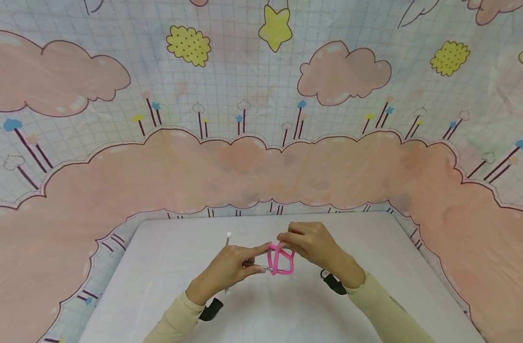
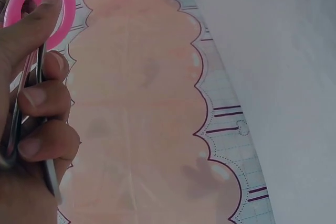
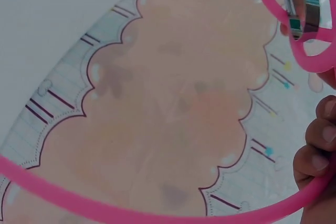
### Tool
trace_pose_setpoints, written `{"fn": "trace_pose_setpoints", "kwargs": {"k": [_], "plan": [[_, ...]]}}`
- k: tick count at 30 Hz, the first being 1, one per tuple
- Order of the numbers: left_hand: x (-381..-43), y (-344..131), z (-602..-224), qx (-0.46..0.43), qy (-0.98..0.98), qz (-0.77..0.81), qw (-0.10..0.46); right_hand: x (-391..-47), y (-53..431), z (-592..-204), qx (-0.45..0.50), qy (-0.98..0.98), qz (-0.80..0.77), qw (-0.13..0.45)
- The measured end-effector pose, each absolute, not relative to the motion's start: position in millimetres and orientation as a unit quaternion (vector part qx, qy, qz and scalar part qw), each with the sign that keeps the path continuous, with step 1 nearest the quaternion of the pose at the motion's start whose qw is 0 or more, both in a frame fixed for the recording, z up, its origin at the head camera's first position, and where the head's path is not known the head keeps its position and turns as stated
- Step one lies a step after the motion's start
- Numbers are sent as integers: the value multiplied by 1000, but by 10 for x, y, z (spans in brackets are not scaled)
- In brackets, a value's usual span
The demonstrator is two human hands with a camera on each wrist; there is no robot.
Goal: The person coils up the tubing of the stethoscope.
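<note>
A thin metal frame [image 1: 258, 265] is gripped by my left hand [image 1: 235, 263], two of its prongs pointing right. Another of its rods shows a white tip [image 1: 229, 235] beyond the hand. Pink flexible cord [image 1: 275, 262] loops round the prong ends. Seen from the left wrist, the thumb lies across a cord loop while curled fingers hold the metal rods [image 2: 50, 179]. My right hand [image 1: 311, 241] pinches the cord at the upper right of the loops. A length of pink cord [image 3: 157, 217] curves away from that hand in the right wrist view.
Both hands are above a white tabletop [image 1: 158, 267]. A patterned cloth with clouds and stars [image 1: 261, 166] surrounds its back and sides. Black wrist-worn devices sit below the left wrist [image 1: 211, 309] and beside the right wrist [image 1: 334, 282].
</note>
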State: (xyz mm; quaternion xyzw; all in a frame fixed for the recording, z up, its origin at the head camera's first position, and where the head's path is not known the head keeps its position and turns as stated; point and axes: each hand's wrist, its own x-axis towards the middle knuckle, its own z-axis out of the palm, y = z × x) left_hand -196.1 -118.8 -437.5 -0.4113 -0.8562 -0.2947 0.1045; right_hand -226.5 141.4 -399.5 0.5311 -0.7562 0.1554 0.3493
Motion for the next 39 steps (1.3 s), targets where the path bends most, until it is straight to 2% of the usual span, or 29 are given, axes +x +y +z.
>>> {"fn": "trace_pose_setpoints", "kwargs": {"k": [13,18,26,39], "plan": [[-1907,-1167,-4342,-452,-829,-311,108,-2383,1331,-4049,544,-740,257,300],[-1883,-1139,-4331,-456,-819,-328,113,-2410,1305,-4065,541,-738,312,255],[-1870,-1102,-4339,-475,-787,-356,167,-2434,1273,-4093,530,-737,383,172],[-1859,-1111,-4367,-439,-779,-382,235,-2231,1199,-3982,425,-783,437,122]]}}
